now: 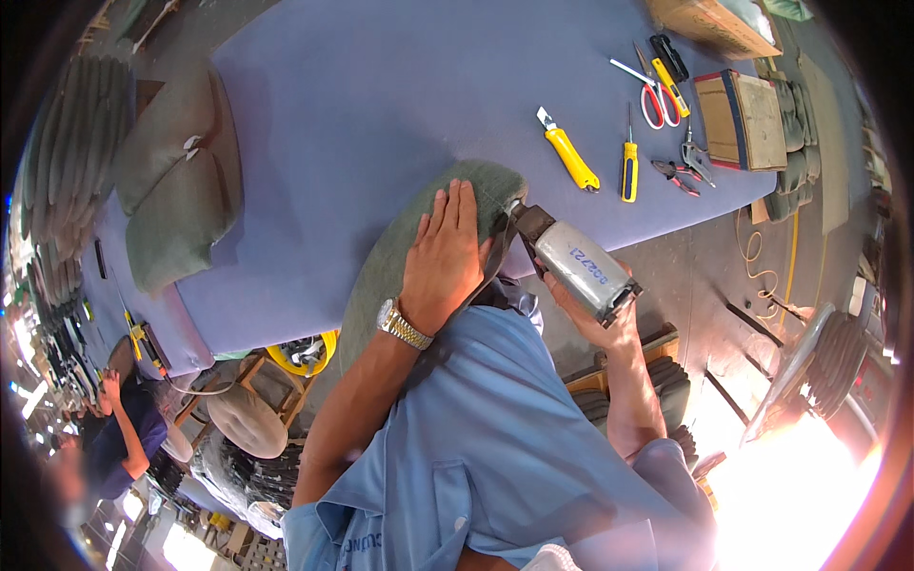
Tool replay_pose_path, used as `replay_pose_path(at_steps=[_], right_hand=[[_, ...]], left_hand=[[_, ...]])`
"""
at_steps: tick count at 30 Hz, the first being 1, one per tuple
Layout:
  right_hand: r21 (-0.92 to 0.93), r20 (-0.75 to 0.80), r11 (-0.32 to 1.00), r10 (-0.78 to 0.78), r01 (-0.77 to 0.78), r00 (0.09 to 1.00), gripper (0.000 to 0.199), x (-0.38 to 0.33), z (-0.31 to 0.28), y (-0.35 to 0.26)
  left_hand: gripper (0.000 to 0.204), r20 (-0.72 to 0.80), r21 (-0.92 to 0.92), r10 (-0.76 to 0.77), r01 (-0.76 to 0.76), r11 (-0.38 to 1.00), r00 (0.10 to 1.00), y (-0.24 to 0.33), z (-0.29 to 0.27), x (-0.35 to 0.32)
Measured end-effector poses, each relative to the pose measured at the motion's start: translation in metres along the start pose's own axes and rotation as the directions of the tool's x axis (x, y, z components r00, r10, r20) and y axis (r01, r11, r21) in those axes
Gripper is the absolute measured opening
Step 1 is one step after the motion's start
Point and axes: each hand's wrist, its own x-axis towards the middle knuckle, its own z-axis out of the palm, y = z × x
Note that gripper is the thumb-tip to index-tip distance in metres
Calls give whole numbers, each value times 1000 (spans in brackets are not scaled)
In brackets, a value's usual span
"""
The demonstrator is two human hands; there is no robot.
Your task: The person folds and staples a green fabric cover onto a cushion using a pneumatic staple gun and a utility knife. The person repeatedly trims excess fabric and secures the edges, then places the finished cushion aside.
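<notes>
My left hand lies flat, fingers together, on a green fabric-covered cushion piece that rests on the edge of the blue-covered table. A metal watch is on that wrist. My right hand grips a grey pneumatic staple gun, its dark nose pressed against the cushion's edge right of my left fingers. My blue shirt fills the lower middle of the view.
On the table's right lie a yellow utility knife, a yellow screwdriver, red-handled scissors, pliers and a box. Green cushions sit at the left. Another person stands lower left.
</notes>
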Motion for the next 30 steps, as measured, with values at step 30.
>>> replay_pose_path(at_steps=[30], right_hand=[[-8, 27, 1000, 2, -2, 1000, 36, -4, 40, 32]], left_hand=[[83, -6, 13, -52, 52, 999, 999, 5, -14, 4]])
